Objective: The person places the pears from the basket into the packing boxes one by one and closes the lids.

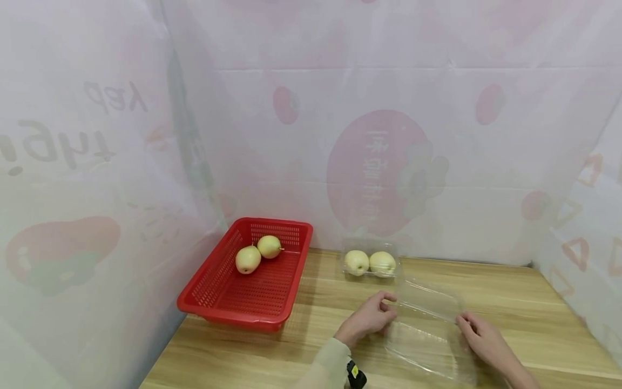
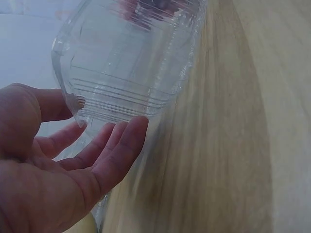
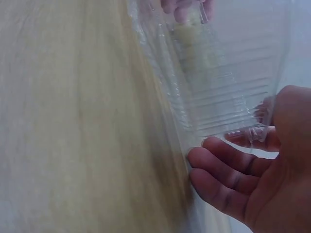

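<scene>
Left hand (image 1: 369,319) pinches one side edge of a clear plastic container (image 1: 427,346), thumb on one face and fingertips on the other; right hand (image 1: 486,340) grips the opposite edge in the same way, so both hands are occupied. What matters most in space is that this container lies between the two, directly to the right of the left hand and directly to the left of the right hand, each touching it, so neither is nearer. Its long axis seems to run away from the person, slightly slanted, crossing the gap between the hands rather than pointing from one to the other. Ribbed walls show close to the fingers in both wrist views; whether the lower edge rests on the wooden desk (image 1: 525,302) is hard to tell through the transparent plastic. Straight beyond the left hand, and nearer to it than to the right hand, sits a filled clear container (image 1: 371,247) with two pale yellow pears (image 1: 357,263) side by side; whether the two containers touch cannot be made out. Well to the left of the left hand stands a red basket (image 1: 298,275), its long side reaching away from the person, with two more pears (image 1: 248,260) lying towards its far end
</scene>
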### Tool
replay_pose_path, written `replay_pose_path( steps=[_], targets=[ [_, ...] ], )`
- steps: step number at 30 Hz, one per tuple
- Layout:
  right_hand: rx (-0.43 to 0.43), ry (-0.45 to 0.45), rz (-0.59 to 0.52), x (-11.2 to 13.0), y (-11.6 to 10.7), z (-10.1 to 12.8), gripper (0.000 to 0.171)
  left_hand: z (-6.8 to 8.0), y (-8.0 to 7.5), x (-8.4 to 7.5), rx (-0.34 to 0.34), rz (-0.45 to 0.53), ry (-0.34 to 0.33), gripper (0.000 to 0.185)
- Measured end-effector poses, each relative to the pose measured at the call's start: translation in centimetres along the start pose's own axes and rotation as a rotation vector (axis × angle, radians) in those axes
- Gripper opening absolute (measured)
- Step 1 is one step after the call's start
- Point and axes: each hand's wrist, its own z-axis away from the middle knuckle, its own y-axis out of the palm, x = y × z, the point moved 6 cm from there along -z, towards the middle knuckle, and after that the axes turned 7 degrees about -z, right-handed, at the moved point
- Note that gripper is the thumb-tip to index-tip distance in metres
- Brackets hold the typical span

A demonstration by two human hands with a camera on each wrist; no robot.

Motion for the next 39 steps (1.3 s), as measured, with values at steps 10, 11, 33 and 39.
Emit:
replay_pose_path(
  steps=[10,11,33,39],
  targets=[
    [0.114,-0.132,0.140,1.7,0.2,-0.2,0.023,0.1,-1.3,0.5,-0.029,-0.062,-0.005,0.028],
    [0.110,-0.155,0.167,2.0,0.2,-0.1,0.022,0.1,-1.4,0.5,-0.030,-0.070,-0.004,0.028],
    [-0.082,-0.362,0.417,7.4,1.7,0.0,0.017,-0.7,-3.8,0.8,0.025,-0.117,0.031,0.022],
    [-0.168,-0.530,0.475,8.5,3.1,0.0,0.018,-1.1,-4.3,0.8,0.026,-0.138,0.045,0.023]
  ],
)
